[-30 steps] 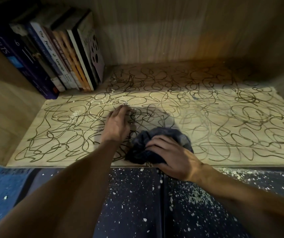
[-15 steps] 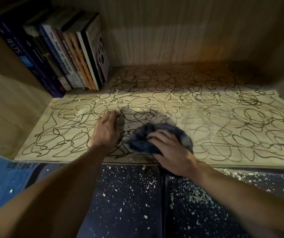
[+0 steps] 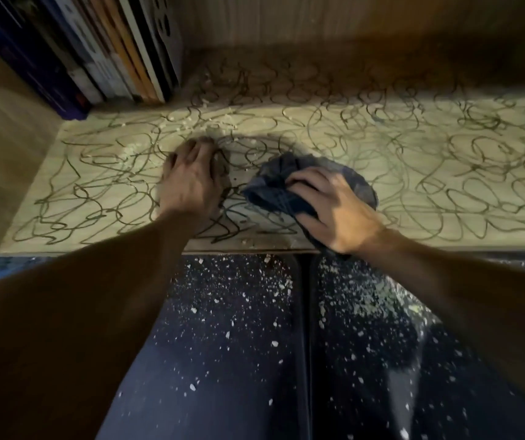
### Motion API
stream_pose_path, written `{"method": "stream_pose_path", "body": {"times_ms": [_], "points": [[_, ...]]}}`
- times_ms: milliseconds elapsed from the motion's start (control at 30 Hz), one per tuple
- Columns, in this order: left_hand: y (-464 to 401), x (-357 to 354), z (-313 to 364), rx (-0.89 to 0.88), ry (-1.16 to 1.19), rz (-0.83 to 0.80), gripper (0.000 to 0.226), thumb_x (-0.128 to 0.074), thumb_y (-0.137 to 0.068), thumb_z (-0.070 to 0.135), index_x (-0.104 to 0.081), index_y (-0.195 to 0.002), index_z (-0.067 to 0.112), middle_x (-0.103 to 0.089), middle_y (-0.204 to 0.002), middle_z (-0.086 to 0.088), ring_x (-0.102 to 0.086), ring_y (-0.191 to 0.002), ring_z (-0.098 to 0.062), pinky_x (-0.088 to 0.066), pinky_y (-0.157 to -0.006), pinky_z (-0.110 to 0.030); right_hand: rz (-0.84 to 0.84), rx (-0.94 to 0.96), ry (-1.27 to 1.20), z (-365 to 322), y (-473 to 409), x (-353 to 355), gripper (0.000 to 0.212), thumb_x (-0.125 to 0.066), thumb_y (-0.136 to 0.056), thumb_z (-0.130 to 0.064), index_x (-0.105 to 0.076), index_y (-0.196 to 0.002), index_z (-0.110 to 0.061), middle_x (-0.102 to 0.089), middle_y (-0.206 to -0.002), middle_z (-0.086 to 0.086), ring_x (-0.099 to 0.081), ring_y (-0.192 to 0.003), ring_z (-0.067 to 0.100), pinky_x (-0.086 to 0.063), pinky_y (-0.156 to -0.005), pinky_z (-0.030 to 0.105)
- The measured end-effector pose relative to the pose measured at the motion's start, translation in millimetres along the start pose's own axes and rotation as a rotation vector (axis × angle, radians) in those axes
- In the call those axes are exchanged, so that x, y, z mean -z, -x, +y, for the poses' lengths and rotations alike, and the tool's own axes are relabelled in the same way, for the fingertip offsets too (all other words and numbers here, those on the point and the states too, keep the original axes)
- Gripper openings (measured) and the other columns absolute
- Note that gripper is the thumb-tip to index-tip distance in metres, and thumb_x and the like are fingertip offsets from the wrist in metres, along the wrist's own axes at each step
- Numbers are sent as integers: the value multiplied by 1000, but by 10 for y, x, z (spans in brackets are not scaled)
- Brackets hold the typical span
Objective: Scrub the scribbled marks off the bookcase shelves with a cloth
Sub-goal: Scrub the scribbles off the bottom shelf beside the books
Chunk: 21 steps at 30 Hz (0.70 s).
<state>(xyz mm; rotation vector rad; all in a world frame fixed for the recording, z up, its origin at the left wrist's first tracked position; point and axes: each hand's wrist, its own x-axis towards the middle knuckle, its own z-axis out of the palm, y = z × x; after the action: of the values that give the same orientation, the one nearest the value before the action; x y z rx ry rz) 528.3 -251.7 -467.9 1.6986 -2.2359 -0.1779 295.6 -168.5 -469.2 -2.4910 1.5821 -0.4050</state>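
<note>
Right hand (image 3: 339,214) grips cloth (image 3: 286,192); book spines (image 3: 102,58) unreadable.

Shelf (image 3: 445,160): pale wood-grain board in a bookcase, front edge toward the viewer, back part in shadow. Surface covered edge to edge with dark looping scribbled marks (image 3: 483,198). Pale crumbs (image 3: 188,120) scattered mostly over the left-centre. Row of books (image 3: 111,52) standing at the back left corner, leaning, spines forward; titles blurred, not legible. Bunched dark cloth (image 3: 273,188) lying near the front edge, right of centre, under the right hand (image 3: 334,211). Left hand (image 3: 191,179) resting palm down on the board just beside the cloth, apparently not touching it.
</note>
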Motion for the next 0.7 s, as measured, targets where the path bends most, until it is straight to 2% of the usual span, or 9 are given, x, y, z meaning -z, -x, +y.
{"method": "stream_pose_path", "body": {"times_ms": [167,267,333,433,533,600,700], "points": [[-122,-23,112,-3,51,-39,42,-26,-99,34,-46,-129,12,-46,-139,-14,-37,-133,-30,-25,-111,-47,-13,-101,24,-67,-36,21,59,-36,-85,-39,-56,-126,-2,-51,-133,17,-43,-126,36,-33,-102,46],[-129,-16,155,-29,50,-26,38,-28,-101,30,-47,-127,9,-48,-135,-15,-39,-130,-30,-24,-112,-47,87,-217,41,-49,-60,-18,61,-32,-86,-43,-54,-130,-8,-48,-139,11,-36,-134,33,-27,-109,46],[-148,-45,174,-35,37,-16,34,-30,-100,27,-47,-125,11,-49,-134,-14,-40,-128,-30,-25,-111,-49,150,-287,48,2,-100,-60,59,-36,-87,-46,-53,-132,-12,-45,-143,8,-33,-137,33,-24,-112,49],[-126,-92,199,-20,12,2,33,-31,-99,27,-47,-124,12,-49,-133,-12,-41,-128,-29,-24,-110,-47,142,-221,47,23,-98,-104,60,-46,-84,-56,-57,-128,-17,-49,-139,6,-37,-134,31,-28,-109,50],[-157,-104,280,-51,-3,12,33,-32,-98,27,-48,-122,10,-51,-130,-15,-42,-125,-31,-24,-109,-47,130,-15,3,32,-69,-41,52,-57,-81,-48,-65,-117,-12,-57,-128,8,-49,-122,30,-33,-105,41],[-181,-125,305,-65,18,12,33,-33,-97,27,-48,-119,10,-52,-125,-16,-44,-121,-32,-25,-106,-46,152,-37,10,164,-114,37,51,-56,-80,-44,-65,-116,-8,-57,-125,10,-50,-118,29,-30,-102,36],[-179,-165,280,-72,26,86,35,-30,-97,30,-49,-119,10,-54,-122,-17,-46,-117,-33,-29,-103,-45,213,-224,26,375,-299,71,62,-44,-81,-51,-59,-123,-8,-51,-130,11,-46,-122,31,-34,-103,46]]}}
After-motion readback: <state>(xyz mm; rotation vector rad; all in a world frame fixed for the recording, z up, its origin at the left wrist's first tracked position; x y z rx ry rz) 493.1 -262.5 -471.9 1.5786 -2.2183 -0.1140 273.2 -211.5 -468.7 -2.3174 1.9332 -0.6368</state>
